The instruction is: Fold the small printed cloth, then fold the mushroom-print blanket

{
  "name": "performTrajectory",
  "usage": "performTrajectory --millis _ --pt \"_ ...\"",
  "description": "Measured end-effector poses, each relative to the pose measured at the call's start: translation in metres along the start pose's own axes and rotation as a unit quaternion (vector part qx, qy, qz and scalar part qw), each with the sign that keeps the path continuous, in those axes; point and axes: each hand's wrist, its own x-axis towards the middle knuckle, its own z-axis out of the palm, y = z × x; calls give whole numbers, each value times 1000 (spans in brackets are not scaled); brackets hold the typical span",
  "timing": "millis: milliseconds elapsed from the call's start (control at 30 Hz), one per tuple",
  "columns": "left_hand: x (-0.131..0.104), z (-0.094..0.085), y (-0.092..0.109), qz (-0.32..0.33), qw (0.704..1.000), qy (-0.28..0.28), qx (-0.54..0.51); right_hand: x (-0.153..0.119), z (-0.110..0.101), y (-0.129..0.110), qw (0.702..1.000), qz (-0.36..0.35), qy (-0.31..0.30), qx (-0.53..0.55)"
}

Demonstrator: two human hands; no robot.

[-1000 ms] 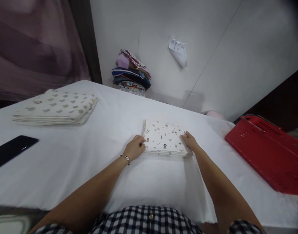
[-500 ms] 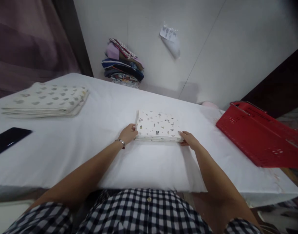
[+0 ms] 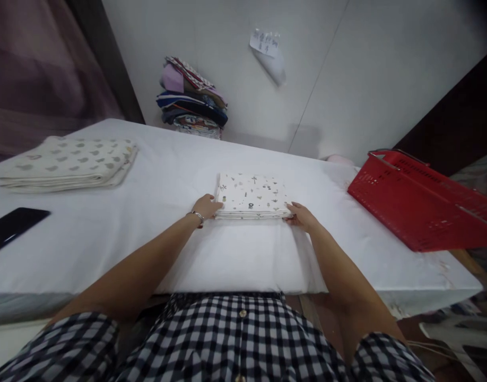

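Observation:
A folded white cloth [image 3: 253, 193] with small dark and grey prints lies flat on the white-covered table [image 3: 243, 254] in front of me. My left hand [image 3: 207, 208] grips its left edge near the front corner, thumb on top and the other fingers at the side. On the opposite side, my right hand [image 3: 301, 216] pinches the front right corner, its thumb above and fingers partly hidden below. The cloth's stacked layers show along the front edge.
Another folded cloth [image 3: 68, 162] with grey pear-like prints lies at the left, behind a black phone [image 3: 15, 227]. A red plastic basket [image 3: 418, 201] stands at the right. Several folded fabrics [image 3: 193, 103] are piled by the wall, which bears a paper sign [image 3: 265, 45].
The whole view has shifted slightly as my head moved. Both hands keep their hold on the folded cloth's sides, and the cloth looks much the same.

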Motion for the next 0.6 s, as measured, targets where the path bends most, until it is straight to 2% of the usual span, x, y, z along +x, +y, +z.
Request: performTrajectory --millis 133,200,300,400,467,533,600 --pt "-2 4 -4 29 999 -8 28 -1 -6 2 999 -36 7 37" --pt "-7 8 -8 42 999 -24 24 -2 -10 4 999 -40 23 23" --pt "-13 13 -13 56 998 -22 10 -5 -13 7 998 -30 49 -42" --pt "-15 16 -16 72 997 4 24 -7 -11 9 985 -60 73 -143" --pt "-17 18 -18 99 993 40 57 -7 -11 11 957 -101 108 -250" --pt "-20 19 -20 133 984 93 80 -9 -11 14 909 -151 153 -356" --pt "-25 21 -24 172 972 137 76 -11 -10 18 859 -226 192 -418"
